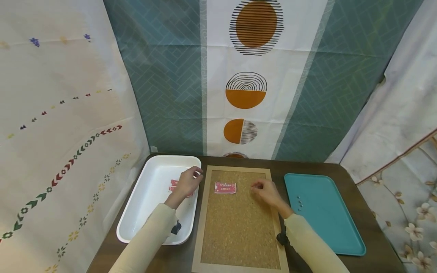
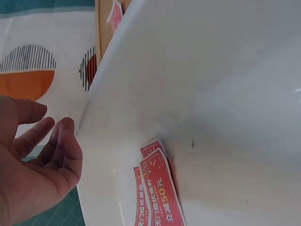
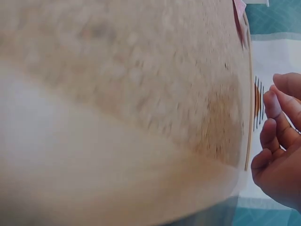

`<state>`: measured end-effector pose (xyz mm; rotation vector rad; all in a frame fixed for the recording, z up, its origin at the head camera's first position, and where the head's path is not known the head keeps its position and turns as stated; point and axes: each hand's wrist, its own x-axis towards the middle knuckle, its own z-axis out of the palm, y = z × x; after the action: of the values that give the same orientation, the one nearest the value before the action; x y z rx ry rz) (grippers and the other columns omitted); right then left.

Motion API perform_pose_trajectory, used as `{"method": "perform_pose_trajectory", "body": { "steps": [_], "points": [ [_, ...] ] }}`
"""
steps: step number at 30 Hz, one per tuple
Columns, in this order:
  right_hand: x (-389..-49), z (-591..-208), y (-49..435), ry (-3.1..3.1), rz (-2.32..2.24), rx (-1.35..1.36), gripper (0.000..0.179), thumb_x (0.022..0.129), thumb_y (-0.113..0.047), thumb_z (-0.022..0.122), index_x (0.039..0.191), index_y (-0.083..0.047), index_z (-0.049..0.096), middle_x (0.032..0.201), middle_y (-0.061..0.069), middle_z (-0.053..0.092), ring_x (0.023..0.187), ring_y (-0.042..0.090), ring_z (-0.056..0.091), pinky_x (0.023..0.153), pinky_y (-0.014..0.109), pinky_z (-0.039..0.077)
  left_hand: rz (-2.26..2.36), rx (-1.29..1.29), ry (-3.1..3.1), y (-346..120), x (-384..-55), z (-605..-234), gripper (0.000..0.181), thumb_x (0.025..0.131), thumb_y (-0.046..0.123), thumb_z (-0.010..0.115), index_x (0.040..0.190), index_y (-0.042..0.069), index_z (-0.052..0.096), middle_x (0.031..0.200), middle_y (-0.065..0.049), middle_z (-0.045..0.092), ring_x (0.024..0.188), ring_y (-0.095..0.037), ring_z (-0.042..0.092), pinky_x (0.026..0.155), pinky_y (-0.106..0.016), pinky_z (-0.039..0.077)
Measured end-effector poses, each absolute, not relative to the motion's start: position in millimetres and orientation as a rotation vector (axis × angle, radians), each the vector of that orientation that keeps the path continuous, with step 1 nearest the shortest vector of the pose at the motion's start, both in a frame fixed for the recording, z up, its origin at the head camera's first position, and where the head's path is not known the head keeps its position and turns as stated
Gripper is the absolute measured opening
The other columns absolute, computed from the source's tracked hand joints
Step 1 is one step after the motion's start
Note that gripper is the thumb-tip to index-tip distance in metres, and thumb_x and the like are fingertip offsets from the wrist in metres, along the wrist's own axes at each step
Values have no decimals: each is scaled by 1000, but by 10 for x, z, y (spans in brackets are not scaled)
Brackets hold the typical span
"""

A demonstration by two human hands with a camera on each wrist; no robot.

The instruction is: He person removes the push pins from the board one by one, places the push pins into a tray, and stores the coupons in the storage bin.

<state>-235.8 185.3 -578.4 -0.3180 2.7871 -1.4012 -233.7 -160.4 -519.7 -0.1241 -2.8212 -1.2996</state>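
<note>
My left hand [image 1: 187, 181] hovers over the right rim of a white tray [image 1: 136, 212], its fingers loosely bent with nothing between them. Below it in the tray lie several red printed coupons [image 2: 162, 193], overlapping in a small stack. One red coupon [image 1: 225, 188] lies on the upper left of a wood-framed corkboard [image 1: 239, 231]. To the right of that coupon, my right hand [image 1: 268, 192] is over the board's upper right part. In the right wrist view its fingers [image 3: 273, 104] are loosely bent, and no object shows between thumb and fingertips.
A teal tray [image 1: 334, 220] stands right of the corkboard, with several tiny silvery pieces [image 1: 299, 203] near its left side. Everything rests on a dark brown table [image 1: 372, 227]. Patterned cloths [image 1: 164, 87] hang behind and at both sides.
</note>
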Motion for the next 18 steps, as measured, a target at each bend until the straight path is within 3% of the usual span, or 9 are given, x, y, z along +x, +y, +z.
{"method": "perform_pose_trajectory", "body": {
  "steps": [6,13,18],
  "points": [
    [-2386,-5791,1700,2769,-1398,-355,10,96,-4,74,105,0,77,91,6,72,82,14,59,72,27,49,-1310,-200,-2818,-1511,-2348,-5231,23,100,7,63,120,-3,70,99,-13,71,77,-19,64,62,-30,51],
    [-2410,-5762,1566,2747,-1384,-370,12,97,-5,74,107,-1,77,93,5,72,83,15,61,74,29,51,-1341,-222,-2830,-1404,-2376,-5259,23,101,11,65,121,0,70,101,-11,70,86,-20,66,73,-33,56],
    [-2449,-5750,1500,2773,-1356,-355,11,96,-7,76,106,-5,78,95,3,74,84,14,61,75,29,52,-1361,-235,-2850,-1318,-2406,-5251,26,101,7,65,125,-3,68,104,-15,70,83,-23,65,68,-34,55]
  ]
}}
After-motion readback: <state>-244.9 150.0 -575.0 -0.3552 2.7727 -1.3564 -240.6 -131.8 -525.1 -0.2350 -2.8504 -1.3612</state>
